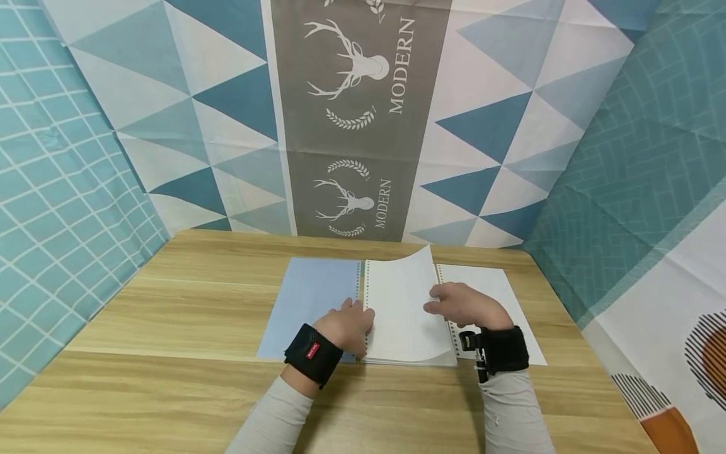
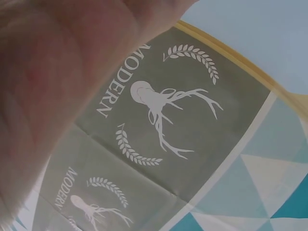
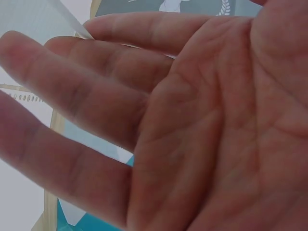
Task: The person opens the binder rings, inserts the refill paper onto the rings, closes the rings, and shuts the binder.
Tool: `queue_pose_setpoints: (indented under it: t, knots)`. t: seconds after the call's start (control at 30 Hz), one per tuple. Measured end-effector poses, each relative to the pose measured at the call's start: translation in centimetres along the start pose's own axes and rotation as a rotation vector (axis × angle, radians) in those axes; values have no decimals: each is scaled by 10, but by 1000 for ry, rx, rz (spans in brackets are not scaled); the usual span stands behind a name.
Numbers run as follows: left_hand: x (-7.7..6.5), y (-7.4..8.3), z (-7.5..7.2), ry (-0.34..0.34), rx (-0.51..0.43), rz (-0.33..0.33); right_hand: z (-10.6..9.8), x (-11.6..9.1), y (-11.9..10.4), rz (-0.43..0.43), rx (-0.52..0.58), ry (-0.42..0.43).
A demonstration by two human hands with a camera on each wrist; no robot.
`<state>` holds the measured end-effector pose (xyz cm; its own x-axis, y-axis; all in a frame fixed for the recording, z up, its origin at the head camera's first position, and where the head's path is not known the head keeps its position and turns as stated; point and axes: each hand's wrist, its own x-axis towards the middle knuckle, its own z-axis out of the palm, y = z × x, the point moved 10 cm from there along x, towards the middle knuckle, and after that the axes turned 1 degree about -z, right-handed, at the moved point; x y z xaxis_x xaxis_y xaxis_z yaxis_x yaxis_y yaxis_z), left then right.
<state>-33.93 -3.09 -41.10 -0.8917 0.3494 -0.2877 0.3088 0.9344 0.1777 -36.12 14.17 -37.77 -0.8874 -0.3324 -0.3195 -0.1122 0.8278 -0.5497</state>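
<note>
A stack of white paper (image 1: 399, 302) with punched holes down its left side lies at the middle. My right hand (image 1: 467, 306) pinches the right edge of its top sheet between thumb and fingers, and the sheet's far right corner curls up. In the right wrist view, the paper's edge meets the fingertips (image 3: 96, 26). My left hand (image 1: 346, 325) is at the stack's left edge, fingers spread over the holed edge of a light blue sheet (image 1: 317, 284) and thumb reaching onto the paper. A hand fills much of the left wrist view, without the paper in sight.
To the right lies another white sheet (image 1: 488, 284) with holes along its left side, partly under my right hand. All of these lie on a wooden table (image 1: 187, 315). Patterned cloths (image 1: 351, 145) hang close behind the table and at both sides.
</note>
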Motion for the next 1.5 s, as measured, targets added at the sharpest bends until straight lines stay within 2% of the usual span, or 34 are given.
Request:
queue_pose_setpoints:
  t: [0.3, 0.47, 0.67, 0.97, 1.23, 1.5]
  knots:
    - [0, -1, -1, 13, 1, 9, -1, -1, 1, -4, 1, -8]
    - [0, 1, -1, 32, 37, 30, -2, 0, 2, -7, -18, -8]
    - [0, 0, -2, 29, 43, 22, -6, 0, -4, -64, -34, 10]
    - [0, 3, 0, 24, 35, 47, -11, 3, -5, -122, 16, 50]
    - [0, 1, 0, 31, 54, 40, -5, 0, -2, -72, 13, 3]
    - [0, 1, 0, 25, 63, 21, -4, 0, 2, -24, -65, 3]
